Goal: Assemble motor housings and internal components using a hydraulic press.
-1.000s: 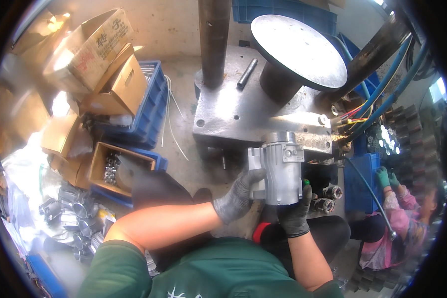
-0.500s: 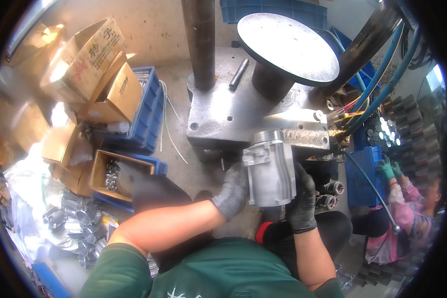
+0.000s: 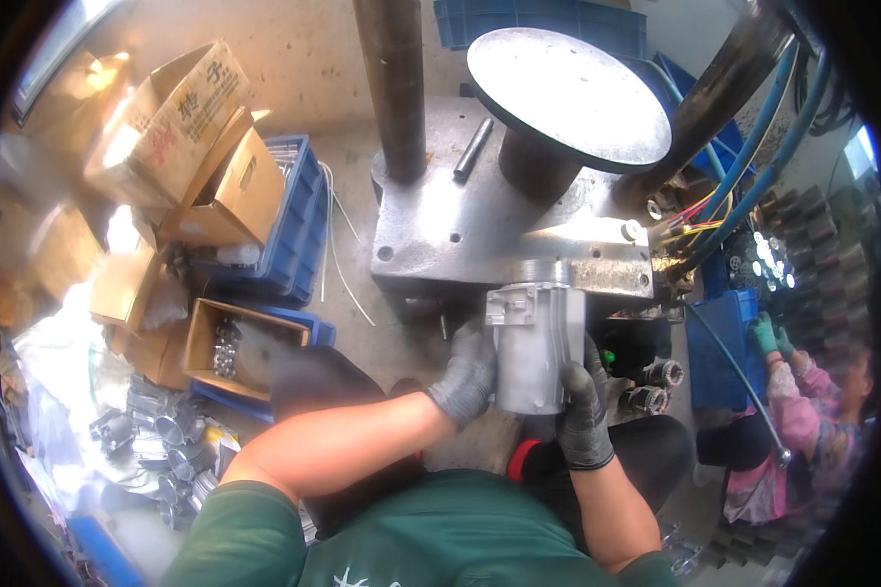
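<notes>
Housing (image 3: pixel 533 347) between both hands (image 3: pixel 467 377) (image 3: pixel 585 416), near steel base's front edge (image 3: pixel 431 275).

I've turned the silver housing (image 3: pixel 538 362), swinging its boss (image 3: pixel 514 306) leftward; my right hand (image 3: pixel 586 416) now overlaps its lower right edge.

Silver-grey housing (image 3: pixel 536 357) — hands (image 3: pixel 468 375) gloved dark grey, green shirt (image 3: pixel 431 528), blue crate (image 3: pixel 301 233), tan carton (image 3: pixel 250 196)
</notes>
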Demonstrator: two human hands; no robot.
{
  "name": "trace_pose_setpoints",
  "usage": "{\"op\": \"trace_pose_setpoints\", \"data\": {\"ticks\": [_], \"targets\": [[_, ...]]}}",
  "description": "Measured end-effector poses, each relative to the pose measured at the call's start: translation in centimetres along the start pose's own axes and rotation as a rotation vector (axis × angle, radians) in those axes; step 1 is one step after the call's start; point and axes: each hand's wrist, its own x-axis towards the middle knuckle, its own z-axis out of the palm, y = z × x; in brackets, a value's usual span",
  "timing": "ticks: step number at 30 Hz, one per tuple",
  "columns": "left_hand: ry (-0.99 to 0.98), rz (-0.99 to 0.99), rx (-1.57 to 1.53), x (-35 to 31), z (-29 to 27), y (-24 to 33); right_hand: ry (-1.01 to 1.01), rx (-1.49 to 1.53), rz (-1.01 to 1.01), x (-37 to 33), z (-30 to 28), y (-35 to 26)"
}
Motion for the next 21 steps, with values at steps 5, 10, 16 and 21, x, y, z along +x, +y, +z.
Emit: {"op": "trace_pose_setpoints", "data": {"ticks": [5,10,16,21], "targets": [[-0.096,0.061,0.065,2.2,-5.4,-3.4,-0.024,0.013,0.1,0.5,0.5,-0.6],[-0.174,0.094,0.074,2.5,-2.8,-2.3,0.07,-0.052,0.0,-0.1,0.0,0.0],[-0.17,0.141,-0.032,2.9,-3.9,-1.9,0.058,-0.076,-0.046,0.0,0.8,-0.3],[-0.102,0.364,0.23,-4.4,0.6,0.8,0.175,-0.246,-0.088,0.1,0.4,0.0]]}}
